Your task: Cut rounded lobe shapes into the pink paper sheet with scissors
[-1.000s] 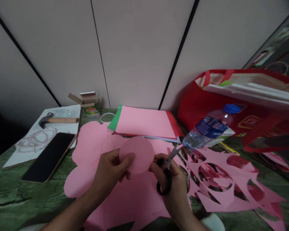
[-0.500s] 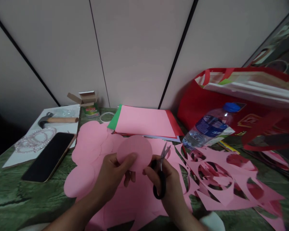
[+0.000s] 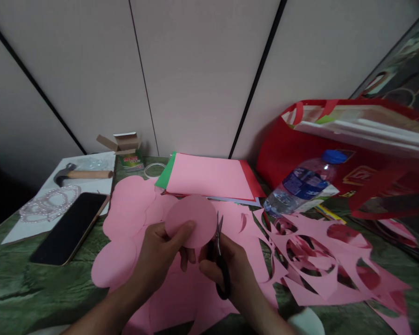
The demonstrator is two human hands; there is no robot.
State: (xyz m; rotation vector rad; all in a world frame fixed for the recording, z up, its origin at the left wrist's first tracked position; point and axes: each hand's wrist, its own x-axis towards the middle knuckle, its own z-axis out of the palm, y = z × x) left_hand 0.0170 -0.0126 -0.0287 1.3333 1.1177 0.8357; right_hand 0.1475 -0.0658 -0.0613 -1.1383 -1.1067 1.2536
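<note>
Between thumb and fingers, my left hand pinches a round pink paper disc held up over the table. My right hand grips black-handled scissors, thumb and fingers around the handles. The slightly parted blades point up, close beside the disc's right edge; whether they touch it I cannot tell. Beneath both hands lie pink paper sheets. Overlapping pink discs spread to the left of them. Cut pink scraps with round holes are heaped on the right.
A water bottle leans against a red bag at right. Stacked coloured paper lies by the wall. On the left are a phone, a hammer, a bead string and an opened small box.
My right hand has brought the scissors leftward to the disc's right edge, and their blades are less spread. My left hand still holds the disc, shifted slightly left.
</note>
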